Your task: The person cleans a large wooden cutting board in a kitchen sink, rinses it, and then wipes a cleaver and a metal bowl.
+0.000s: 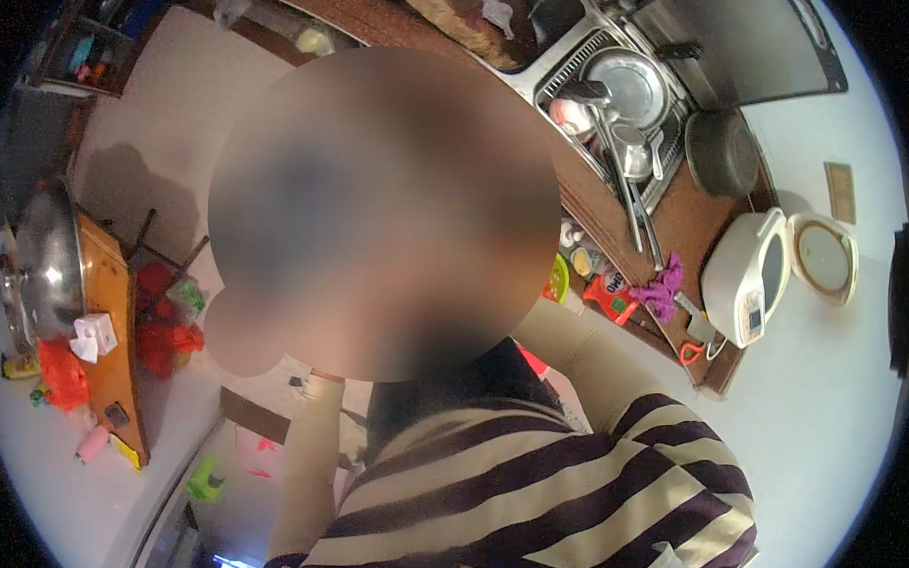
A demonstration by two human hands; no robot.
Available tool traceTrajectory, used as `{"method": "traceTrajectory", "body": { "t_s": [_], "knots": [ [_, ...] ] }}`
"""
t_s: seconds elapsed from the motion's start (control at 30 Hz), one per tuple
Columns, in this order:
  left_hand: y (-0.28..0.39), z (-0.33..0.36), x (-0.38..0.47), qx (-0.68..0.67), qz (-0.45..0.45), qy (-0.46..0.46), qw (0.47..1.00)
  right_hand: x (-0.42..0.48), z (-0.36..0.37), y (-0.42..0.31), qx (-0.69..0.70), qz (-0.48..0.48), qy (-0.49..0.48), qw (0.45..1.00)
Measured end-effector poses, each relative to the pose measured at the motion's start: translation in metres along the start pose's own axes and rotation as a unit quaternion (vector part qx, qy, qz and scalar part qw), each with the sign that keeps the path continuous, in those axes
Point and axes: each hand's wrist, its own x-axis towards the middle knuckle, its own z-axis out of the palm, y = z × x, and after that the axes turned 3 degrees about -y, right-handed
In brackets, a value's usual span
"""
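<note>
Neither my left hand nor my right hand is visible; both forearms, in beige sleeves, run up into a large blurred patch. Beyond that patch a steel sink (540, 77) holds a round metal pan (628, 83), a small metal pot (630, 149) and long-handled metal utensils (614, 181). On the brown counter (678, 224) lie a crumpled purple cloth (661, 290), a broad metal blade (701, 329) and a red-handled tool (690, 354). A white rice cooker (736, 275) stands there with its lid (823, 255) raised.
A dark round pot (723, 153) stands behind the sink. A red detergent bag (610, 295) is by the counter's front edge. At left, a wooden table (115, 332) carries a large metal wok or basin (50, 266), a tissue box (97, 333) and red plastic bags (63, 373).
</note>
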Motion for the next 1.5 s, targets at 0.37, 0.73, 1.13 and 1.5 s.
{"method": "traceTrajectory", "body": {
  "t_s": [0.37,0.73,1.13,1.5],
  "knots": [
    [-0.098,0.049,0.145,0.004,-0.038,-0.048,0.998,0.038,-0.107,0.200,-0.132,-0.065,-0.090,0.985],
    [-0.181,0.089,0.289,-0.012,-0.017,-0.001,1.000,0.075,-0.208,0.310,0.514,0.181,0.020,0.838],
    [-0.227,0.051,0.376,-0.120,0.046,0.006,0.992,0.100,-0.400,0.442,0.140,0.369,0.274,0.877],
    [-0.174,0.009,0.278,-0.101,-0.020,0.031,0.994,0.078,-0.252,0.379,0.001,0.187,0.366,0.912]
  ]
}}
